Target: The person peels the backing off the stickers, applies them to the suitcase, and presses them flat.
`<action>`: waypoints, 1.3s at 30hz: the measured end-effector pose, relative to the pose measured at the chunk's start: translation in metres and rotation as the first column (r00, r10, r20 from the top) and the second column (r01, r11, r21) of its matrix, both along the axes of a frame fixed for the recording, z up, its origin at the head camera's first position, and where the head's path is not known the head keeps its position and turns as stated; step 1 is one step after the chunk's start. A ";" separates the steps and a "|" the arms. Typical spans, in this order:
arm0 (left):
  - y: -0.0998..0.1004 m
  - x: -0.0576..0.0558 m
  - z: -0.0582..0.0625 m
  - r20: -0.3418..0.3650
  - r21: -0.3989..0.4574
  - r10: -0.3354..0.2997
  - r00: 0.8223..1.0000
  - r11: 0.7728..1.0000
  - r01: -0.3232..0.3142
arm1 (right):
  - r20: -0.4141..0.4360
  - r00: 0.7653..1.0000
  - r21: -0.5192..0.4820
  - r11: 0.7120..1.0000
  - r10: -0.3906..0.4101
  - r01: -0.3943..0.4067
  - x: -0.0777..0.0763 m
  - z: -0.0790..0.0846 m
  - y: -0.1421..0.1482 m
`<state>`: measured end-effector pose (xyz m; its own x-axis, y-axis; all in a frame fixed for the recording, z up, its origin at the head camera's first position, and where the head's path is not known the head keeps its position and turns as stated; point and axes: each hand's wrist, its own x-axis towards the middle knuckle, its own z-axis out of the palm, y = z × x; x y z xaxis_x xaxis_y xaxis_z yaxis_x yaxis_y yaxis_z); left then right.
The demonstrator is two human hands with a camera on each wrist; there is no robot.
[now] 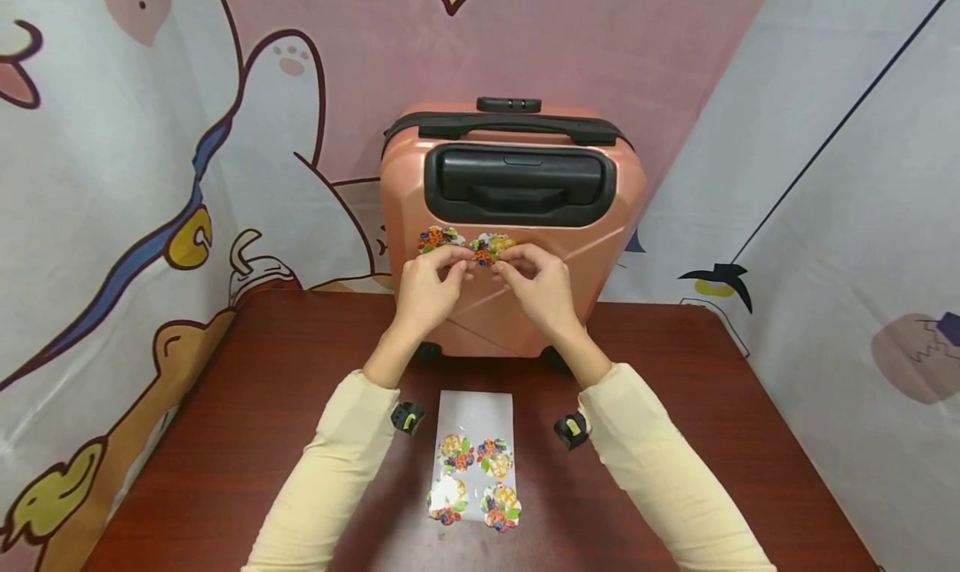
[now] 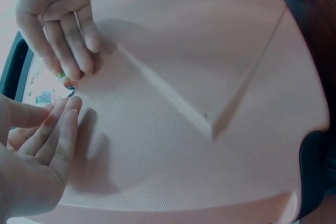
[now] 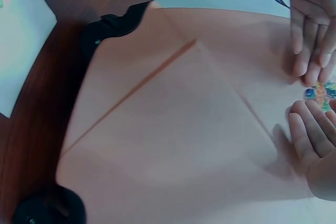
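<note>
An upright pink-orange suitcase (image 1: 510, 322) stands on the table. Across its front, below the black handle recess, a fruit-and-flower sticker (image 1: 491, 245) is spread between both hands. My left hand (image 1: 429, 293) pinches its left edge with thumb and fingertips. On the opposite edge, my right hand (image 1: 546, 293) pinches it the same way, fingertips close to the shell. Just left of it, a similar sticker (image 1: 435, 238) lies on the suitcase, partly behind the left fingers. In the right wrist view, the held sticker (image 3: 319, 94) shows between both hands' fingertips.
A white backing sheet (image 1: 476, 409) with several matching stickers (image 1: 495, 457) lies on the brown table (image 1: 247, 439) between the forearms. Black wheels (image 1: 427, 352) show under the suitcase. A cartoon-printed cloth (image 1: 570, 38) hangs behind and at both sides.
</note>
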<state>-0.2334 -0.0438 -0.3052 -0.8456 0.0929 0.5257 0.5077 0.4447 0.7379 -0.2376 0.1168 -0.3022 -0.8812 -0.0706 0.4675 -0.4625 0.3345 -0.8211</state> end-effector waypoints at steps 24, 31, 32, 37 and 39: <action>-0.002 0.000 0.003 -0.002 0.035 -0.023 1.000 0.999 0.023 | 0.045 0.996 -0.056 0.996 0.074 -0.072 -0.001 -0.010 -0.001; -0.002 -0.001 0.002 0.002 0.043 -0.031 1.000 0.999 0.031 | -0.086 0.985 -0.087 0.984 0.147 -0.154 0.001 0.013 -0.003; -0.002 -0.002 0.002 0.001 0.045 -0.032 0.999 0.998 0.032 | -0.109 0.982 -0.092 0.982 0.154 -0.164 0.001 0.017 -0.004; -0.003 -0.002 0.002 0.002 0.048 -0.038 0.999 0.998 0.038 | -0.130 0.977 -0.090 0.979 0.169 -0.181 0.001 0.021 -0.006; -0.003 -0.002 0.001 0.004 0.046 -0.039 0.999 0.998 0.038 | -0.104 0.982 -0.063 0.984 0.158 -0.165 0.001 0.016 -0.005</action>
